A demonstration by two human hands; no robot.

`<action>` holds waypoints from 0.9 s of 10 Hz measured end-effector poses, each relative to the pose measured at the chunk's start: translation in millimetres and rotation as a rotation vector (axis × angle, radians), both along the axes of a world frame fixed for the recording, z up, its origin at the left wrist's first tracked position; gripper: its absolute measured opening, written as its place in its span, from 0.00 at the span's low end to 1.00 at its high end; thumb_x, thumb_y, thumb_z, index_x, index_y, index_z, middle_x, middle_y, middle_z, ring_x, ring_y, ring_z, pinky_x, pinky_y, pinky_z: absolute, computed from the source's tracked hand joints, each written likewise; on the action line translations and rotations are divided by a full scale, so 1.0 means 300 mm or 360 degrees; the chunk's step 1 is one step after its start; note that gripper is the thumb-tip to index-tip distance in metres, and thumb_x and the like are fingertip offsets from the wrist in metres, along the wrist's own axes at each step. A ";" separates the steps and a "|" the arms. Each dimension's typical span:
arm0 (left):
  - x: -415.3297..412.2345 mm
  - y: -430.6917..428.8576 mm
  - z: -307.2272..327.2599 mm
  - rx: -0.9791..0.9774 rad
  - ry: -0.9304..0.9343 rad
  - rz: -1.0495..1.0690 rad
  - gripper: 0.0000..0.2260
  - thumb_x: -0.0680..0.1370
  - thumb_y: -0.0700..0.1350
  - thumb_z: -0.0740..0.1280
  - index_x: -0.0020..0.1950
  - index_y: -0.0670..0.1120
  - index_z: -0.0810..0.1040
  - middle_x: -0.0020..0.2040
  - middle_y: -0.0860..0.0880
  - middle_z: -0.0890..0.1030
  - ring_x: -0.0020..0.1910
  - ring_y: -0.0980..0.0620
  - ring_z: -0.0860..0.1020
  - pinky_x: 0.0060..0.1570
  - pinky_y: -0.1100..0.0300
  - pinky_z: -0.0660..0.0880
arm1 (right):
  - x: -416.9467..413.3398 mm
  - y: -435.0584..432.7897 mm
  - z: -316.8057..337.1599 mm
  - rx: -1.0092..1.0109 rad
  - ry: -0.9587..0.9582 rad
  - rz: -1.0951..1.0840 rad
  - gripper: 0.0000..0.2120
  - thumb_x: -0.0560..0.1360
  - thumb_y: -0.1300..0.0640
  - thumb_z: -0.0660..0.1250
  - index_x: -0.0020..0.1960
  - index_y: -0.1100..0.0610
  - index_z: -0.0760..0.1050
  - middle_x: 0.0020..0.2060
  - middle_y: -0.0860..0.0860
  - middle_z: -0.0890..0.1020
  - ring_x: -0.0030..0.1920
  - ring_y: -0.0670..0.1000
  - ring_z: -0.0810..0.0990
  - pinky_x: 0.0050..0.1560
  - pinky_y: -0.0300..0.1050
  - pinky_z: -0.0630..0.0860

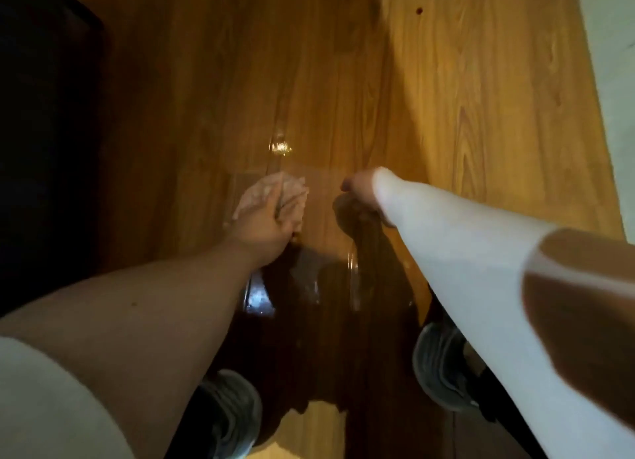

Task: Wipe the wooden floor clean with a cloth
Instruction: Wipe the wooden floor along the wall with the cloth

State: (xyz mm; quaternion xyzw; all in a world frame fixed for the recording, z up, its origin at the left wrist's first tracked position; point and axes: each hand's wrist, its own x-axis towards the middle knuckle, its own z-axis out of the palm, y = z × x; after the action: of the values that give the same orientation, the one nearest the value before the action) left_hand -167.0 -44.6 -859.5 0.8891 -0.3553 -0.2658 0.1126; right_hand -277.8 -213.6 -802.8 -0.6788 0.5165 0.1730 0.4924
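Observation:
A pale pinkish cloth (288, 189) lies crumpled on the glossy wooden floor (464, 115), near the middle of the view. My left hand (266, 223) presses down on it with the fingers curled into its folds. My right hand (360, 192), in a white sleeve, rests on the floor just right of the cloth, apart from it. Its fingers look curled; the sleeve and the viewing angle hide most of them. A shiny wet-looking patch (280, 146) glints on the boards just beyond the cloth.
My two grey shoes (233, 414) (439, 369) stand on the boards at the bottom, in my own dark shadow. A dark piece of furniture (44, 132) fills the left side. A pale wall (615, 80) borders the floor on the right.

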 end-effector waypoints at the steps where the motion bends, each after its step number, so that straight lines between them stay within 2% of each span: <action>1: -0.024 0.048 -0.084 0.0029 -0.0366 -0.0196 0.27 0.76 0.56 0.63 0.75 0.55 0.61 0.73 0.44 0.62 0.69 0.40 0.62 0.65 0.50 0.64 | 0.041 -0.005 -0.035 0.0057 -0.0027 -0.0048 0.17 0.80 0.57 0.61 0.66 0.63 0.72 0.63 0.60 0.76 0.63 0.60 0.75 0.63 0.55 0.73; 2: 0.036 0.006 -0.092 0.0055 -0.0422 -0.0207 0.28 0.73 0.53 0.68 0.70 0.55 0.61 0.73 0.48 0.56 0.64 0.42 0.65 0.56 0.50 0.68 | 0.100 -0.035 -0.061 -0.0157 -0.0082 -0.0164 0.19 0.78 0.58 0.61 0.69 0.58 0.68 0.64 0.58 0.75 0.63 0.59 0.75 0.63 0.54 0.73; 3: 0.113 -0.038 -0.107 0.0246 -0.0377 -0.0356 0.27 0.78 0.50 0.62 0.74 0.56 0.54 0.78 0.50 0.47 0.73 0.43 0.54 0.69 0.46 0.61 | 0.152 -0.068 -0.065 -0.0301 -0.0065 -0.0132 0.27 0.76 0.60 0.64 0.74 0.54 0.61 0.70 0.55 0.69 0.67 0.59 0.70 0.66 0.55 0.71; 4: 0.208 -0.046 -0.117 0.0379 -0.0228 -0.0161 0.28 0.80 0.45 0.56 0.77 0.56 0.48 0.78 0.48 0.40 0.76 0.41 0.43 0.73 0.43 0.52 | 0.187 -0.078 -0.063 -0.0336 0.0104 0.0201 0.37 0.74 0.62 0.66 0.78 0.54 0.53 0.78 0.53 0.53 0.77 0.58 0.54 0.74 0.55 0.58; 5: 0.306 -0.073 -0.116 0.0458 -0.0135 0.0330 0.27 0.82 0.51 0.53 0.78 0.53 0.46 0.78 0.41 0.39 0.76 0.38 0.42 0.73 0.42 0.47 | 0.219 -0.073 -0.084 -0.0323 0.0160 0.0303 0.39 0.76 0.61 0.66 0.79 0.52 0.48 0.79 0.52 0.43 0.78 0.57 0.42 0.76 0.57 0.49; 6: 0.363 -0.163 -0.091 0.0436 -0.0192 0.0969 0.29 0.81 0.57 0.51 0.78 0.45 0.51 0.78 0.39 0.48 0.76 0.38 0.50 0.71 0.43 0.50 | 0.246 -0.075 -0.146 -0.0469 0.0194 0.0307 0.39 0.77 0.56 0.64 0.79 0.51 0.44 0.78 0.52 0.40 0.78 0.56 0.40 0.75 0.58 0.44; 7: 0.310 -0.305 -0.067 0.0316 -0.0217 0.0783 0.25 0.82 0.56 0.53 0.74 0.43 0.65 0.74 0.40 0.64 0.72 0.40 0.62 0.68 0.47 0.57 | 0.263 -0.094 -0.191 -0.0570 0.0199 0.0262 0.38 0.77 0.54 0.63 0.79 0.50 0.43 0.78 0.51 0.40 0.77 0.55 0.38 0.74 0.61 0.39; 8: 0.230 -0.400 -0.108 0.0169 -0.0110 -0.0273 0.24 0.82 0.55 0.51 0.78 0.56 0.51 0.79 0.49 0.47 0.77 0.44 0.44 0.72 0.45 0.43 | 0.269 -0.130 -0.225 -0.0543 0.0069 0.0313 0.37 0.76 0.53 0.61 0.79 0.44 0.44 0.78 0.49 0.42 0.77 0.56 0.38 0.73 0.62 0.38; 9: 0.290 -0.399 -0.146 0.0037 -0.0192 -0.0801 0.25 0.82 0.55 0.53 0.78 0.58 0.48 0.79 0.53 0.45 0.77 0.49 0.41 0.73 0.49 0.40 | 0.246 -0.179 -0.247 -0.0643 0.0066 0.0366 0.33 0.78 0.51 0.56 0.78 0.43 0.44 0.79 0.49 0.43 0.77 0.56 0.39 0.73 0.62 0.39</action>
State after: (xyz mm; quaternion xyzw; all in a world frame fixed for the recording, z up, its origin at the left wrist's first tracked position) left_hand -79.9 -164.3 -903.4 0.7882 -0.5683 -0.2360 0.0112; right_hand -203.9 -267.2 -876.9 -0.8143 0.4699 0.1351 0.3129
